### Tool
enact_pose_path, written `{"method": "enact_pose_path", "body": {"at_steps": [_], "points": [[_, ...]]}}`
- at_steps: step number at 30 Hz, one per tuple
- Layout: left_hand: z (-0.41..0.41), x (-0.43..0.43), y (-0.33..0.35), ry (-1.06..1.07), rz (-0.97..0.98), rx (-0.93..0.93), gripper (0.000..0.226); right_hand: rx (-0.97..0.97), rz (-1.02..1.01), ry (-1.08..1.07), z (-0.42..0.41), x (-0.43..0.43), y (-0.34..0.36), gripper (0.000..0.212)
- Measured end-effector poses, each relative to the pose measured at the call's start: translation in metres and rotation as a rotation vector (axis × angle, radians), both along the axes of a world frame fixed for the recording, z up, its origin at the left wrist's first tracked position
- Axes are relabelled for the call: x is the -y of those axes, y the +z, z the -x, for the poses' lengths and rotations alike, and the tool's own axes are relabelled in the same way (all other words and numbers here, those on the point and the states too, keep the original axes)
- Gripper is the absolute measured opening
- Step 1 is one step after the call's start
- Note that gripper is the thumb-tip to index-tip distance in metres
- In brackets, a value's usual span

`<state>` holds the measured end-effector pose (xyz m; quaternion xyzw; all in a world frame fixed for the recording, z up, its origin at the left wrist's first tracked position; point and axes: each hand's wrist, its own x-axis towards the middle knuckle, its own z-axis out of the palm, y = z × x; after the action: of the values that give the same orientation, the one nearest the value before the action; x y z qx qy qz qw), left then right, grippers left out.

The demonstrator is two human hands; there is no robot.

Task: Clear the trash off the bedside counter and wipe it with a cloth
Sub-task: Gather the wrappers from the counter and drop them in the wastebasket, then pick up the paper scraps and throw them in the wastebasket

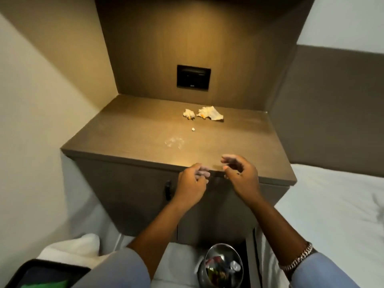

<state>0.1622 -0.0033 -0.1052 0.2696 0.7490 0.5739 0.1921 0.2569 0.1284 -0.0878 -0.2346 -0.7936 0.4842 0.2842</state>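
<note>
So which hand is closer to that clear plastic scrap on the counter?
Left, narrowly. The left hand sits below the clear plastic scrap, slightly rightward; the right hand is further right, over the counter edge.

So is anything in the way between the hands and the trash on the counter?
Nothing visible. Both hands, left hand and right hand, hover at the counter front edge; only bare surface and a clear wrapper lie before the crumpled tissues.
</note>
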Motion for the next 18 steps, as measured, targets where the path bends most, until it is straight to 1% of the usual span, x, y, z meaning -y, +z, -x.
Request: {"method": "enact_pose_path", "body": {"at_steps": [3,6,7,11,14,16,17,18], "points": [[0.049,-0.022,0.030,0.064,0.001,-0.118,0.029,0.016,-0.025,-0.028,0.050,-0.035,0.021,0.029],[0.109,-0.052,0.045,0.127,0.059,-0.257,0.030,0.082,-0.135,-0.049,0.111,-0.079,0.031,0.030],[0.128,-0.061,0.048,0.145,0.078,-0.277,0.031,0.124,-0.178,-0.045,0.129,-0.093,0.033,0.033],[0.206,-0.106,0.055,0.211,0.121,-0.281,0.037,0.372,-0.384,-0.002,0.211,-0.150,0.039,0.047],[0.250,-0.138,0.054,0.141,0.208,-0.291,0.045,0.595,-0.559,0.130,0.259,-0.177,0.036,0.052],[0.280,-0.160,0.051,0.107,0.273,-0.282,0.041,0.738,-0.639,0.200,0.290,-0.193,0.035,0.064],[0.290,-0.169,0.048,0.082,0.318,-0.264,0.037,0.791,-0.643,0.214,0.301,-0.199,0.033,0.066],[0.298,-0.179,0.044,0.051,0.379,-0.251,0.033,0.819,-0.644,0.223,0.310,-0.204,0.031,0.064]]}}
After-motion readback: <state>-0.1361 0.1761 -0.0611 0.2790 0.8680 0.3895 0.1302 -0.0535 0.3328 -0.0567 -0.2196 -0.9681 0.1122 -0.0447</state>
